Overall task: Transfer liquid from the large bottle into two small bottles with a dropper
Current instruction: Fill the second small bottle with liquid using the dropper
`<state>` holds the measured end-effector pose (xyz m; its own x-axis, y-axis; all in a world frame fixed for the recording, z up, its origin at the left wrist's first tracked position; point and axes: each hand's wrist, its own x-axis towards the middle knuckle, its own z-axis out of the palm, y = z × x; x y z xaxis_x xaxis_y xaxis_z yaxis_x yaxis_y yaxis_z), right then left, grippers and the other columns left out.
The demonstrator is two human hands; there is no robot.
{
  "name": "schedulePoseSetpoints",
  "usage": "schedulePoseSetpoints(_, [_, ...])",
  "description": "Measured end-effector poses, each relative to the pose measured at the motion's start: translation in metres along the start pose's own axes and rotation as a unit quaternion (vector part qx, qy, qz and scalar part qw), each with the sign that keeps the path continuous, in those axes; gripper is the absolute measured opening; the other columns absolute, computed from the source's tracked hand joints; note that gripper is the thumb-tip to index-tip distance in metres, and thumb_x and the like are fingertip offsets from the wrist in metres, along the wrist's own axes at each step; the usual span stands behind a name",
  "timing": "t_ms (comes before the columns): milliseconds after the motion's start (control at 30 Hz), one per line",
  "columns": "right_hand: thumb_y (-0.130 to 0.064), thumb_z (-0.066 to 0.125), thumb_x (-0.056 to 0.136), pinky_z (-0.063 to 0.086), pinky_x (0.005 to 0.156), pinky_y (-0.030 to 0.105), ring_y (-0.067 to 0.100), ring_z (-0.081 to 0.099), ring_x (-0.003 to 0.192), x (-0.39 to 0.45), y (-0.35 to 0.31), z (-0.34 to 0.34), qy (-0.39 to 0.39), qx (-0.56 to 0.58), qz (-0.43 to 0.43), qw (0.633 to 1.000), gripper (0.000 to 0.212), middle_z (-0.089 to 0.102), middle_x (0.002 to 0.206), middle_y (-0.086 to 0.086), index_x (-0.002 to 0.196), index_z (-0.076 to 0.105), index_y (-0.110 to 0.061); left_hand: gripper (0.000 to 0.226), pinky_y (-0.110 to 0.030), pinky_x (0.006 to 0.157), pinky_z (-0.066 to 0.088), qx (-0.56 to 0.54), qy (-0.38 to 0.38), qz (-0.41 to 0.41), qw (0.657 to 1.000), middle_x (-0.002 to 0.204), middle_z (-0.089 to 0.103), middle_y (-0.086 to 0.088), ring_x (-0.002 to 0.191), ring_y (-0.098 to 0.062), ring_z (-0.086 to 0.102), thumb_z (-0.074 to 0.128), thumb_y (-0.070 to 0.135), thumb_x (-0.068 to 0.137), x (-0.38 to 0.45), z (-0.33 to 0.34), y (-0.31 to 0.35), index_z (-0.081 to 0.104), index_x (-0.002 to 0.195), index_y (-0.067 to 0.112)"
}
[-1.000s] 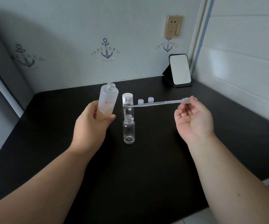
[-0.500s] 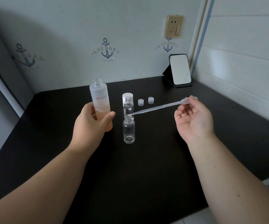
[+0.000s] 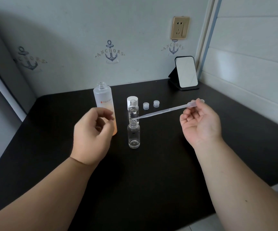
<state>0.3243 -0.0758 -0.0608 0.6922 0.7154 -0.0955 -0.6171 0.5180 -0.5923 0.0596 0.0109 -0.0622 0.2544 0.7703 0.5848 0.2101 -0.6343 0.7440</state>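
standing upright on the black table [image 3: 151, 180], the large bottle [image 3: 103, 104] is uncapped, frosted, with an orange-tinted lower part that is judged to be the liquid. the left hand [image 3: 91, 132] is seen just in front of it with fingers loosely curled and apart, holding nothing; whether a fingertip touches the bottle cannot be told. the dropper [image 3: 166, 110] is pinched at its bulb by the right hand [image 3: 200, 120], thumb and forefinger clamped on the bulb's neck, the other fingers curled loosely. its tip points toward the mouth of the near small bottle [image 3: 133, 135], which stands just in front of the far small bottle [image 3: 133, 110]; both are open.

the dropper is judged to be light, soft plastic: the thin stem would flex, and any squeeze on the bulb would release liquid, so it is best held at the bulb's neck with light pressure. the small bottles look like clear, rigid, light vessels that would tip easily if nudged by the tip; steadying at the body is advised. the large bottle is judged heavier, smooth and possibly slippery, best taken round its middle.

red lettering on the large bottle is only partly readable, something like "mpcol". "anchors" is printed with each anchor motif [image 3: 110, 53] on the wall. two small caps [image 3: 150, 104] and a white cap [image 3: 132, 99] lie behind the bottles.
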Motion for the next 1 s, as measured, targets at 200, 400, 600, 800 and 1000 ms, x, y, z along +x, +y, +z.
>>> schedulePoseSetpoints(200, [-0.016, 0.068, 0.092, 0.046, 0.056, 0.023, 0.013, 0.056, 0.057, 0.002, 0.0, -0.001, 0.002, -0.005, 0.006, 1.0, 0.02, 0.068, 0.075, 0.002, 0.073, 0.072, -0.01, 0.048, -0.028, 0.069, 0.054, 0.018, -0.224, -0.034, 0.974, 0.104, 0.069, 0.025, 0.073, -0.012, 0.063, 0.068, 0.052, 0.083, 0.002, 0.008, 0.0, 0.059, 0.127, 0.035])
schedulePoseSetpoints(400, [-0.015, 0.069, 0.09, 0.047, 0.055, 0.023, 0.014, 0.056, 0.056, 0.002, -0.001, -0.002, 0.006, 0.008, 0.005, 1.0, 0.015, 0.068, 0.074, 0.002, 0.077, 0.071, -0.009, 0.06, -0.002, 0.065, 0.042, 0.132, -0.287, -0.029, 0.948, 0.094, 0.067, 0.028, 0.087, 0.02, 0.056, 0.078, 0.058, 0.073, 0.005, 0.016, -0.003, 0.051, 0.124, 0.043])
schedulePoseSetpoints(600, [-0.014, 0.068, 0.091, 0.046, 0.055, 0.023, 0.014, 0.055, 0.057, 0.002, -0.001, -0.001, 0.009, 0.008, 0.002, 1.0, 0.016, 0.068, 0.073, 0.002, 0.076, 0.071, -0.008, 0.039, -0.005, 0.069, 0.042, 0.124, -0.257, 0.011, 0.958, 0.093, 0.06, 0.043, 0.084, 0.004, 0.059, 0.08, 0.038, 0.082, 0.004, 0.012, -0.002, 0.054, 0.11, 0.046])
schedulePoseSetpoints(800, [-0.014, 0.069, 0.09, 0.045, 0.053, 0.023, 0.014, 0.054, 0.055, 0.002, 0.0, 0.0, 0.012, 0.017, 0.003, 1.0, 0.017, 0.066, 0.073, 0.002, 0.073, 0.073, -0.01, 0.038, -0.011, 0.066, 0.045, 0.106, -0.269, 0.007, 0.957, 0.088, 0.067, 0.017, 0.078, -0.005, 0.061, 0.076, 0.029, 0.082, 0.005, 0.009, -0.007, 0.061, 0.111, 0.048])
schedulePoseSetpoints(1000, [-0.014, 0.069, 0.09, 0.043, 0.052, 0.023, 0.013, 0.05, 0.053, 0.003, -0.002, 0.0, -0.003, 0.018, 0.003, 1.0, 0.026, 0.065, 0.072, 0.001, 0.065, 0.076, -0.015, 0.041, -0.011, 0.065, 0.044, 0.117, -0.275, 0.014, 0.954, 0.086, 0.065, 0.018, 0.08, -0.004, 0.061, 0.077, 0.027, 0.081, 0.005, 0.01, -0.011, 0.061, 0.112, 0.048])
